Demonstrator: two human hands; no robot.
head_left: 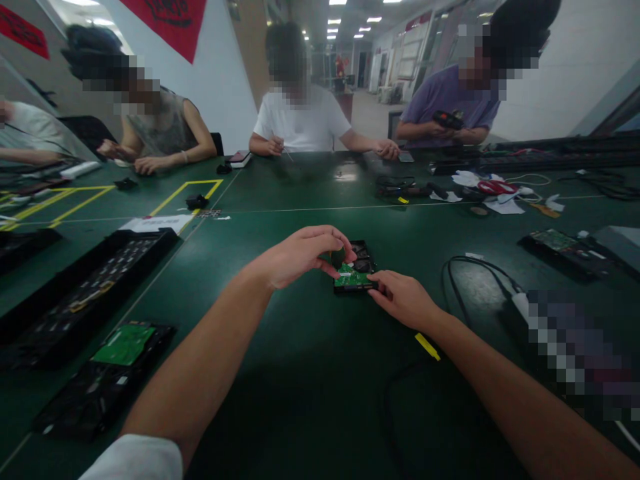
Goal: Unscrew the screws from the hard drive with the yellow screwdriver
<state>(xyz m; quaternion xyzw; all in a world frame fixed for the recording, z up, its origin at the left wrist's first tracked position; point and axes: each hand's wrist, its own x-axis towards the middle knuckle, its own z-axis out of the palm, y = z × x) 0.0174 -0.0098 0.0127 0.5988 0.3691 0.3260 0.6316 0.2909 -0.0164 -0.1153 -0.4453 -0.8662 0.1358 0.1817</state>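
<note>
A black hard drive (364,253) with a green circuit board (356,279) at its near end lies on the green table in front of me. My left hand (313,257) arches over it from the left, thumb and fingers curled with their tips at the board's left and far edges. Its grip looks closed on the board, though the fingers partly hide the contact. From the right, my right hand (400,293) pinches the drive's near right corner. Another hard drive (95,393), with a similar green board, rests by my left forearm.
A long black tray (60,327) stands at the left. On the right are another drive (565,253), a looped black cable (453,283) and a yellow tag (427,347). Paper scraps (505,200) and tools lie farther back. Several people sit across the table (280,193).
</note>
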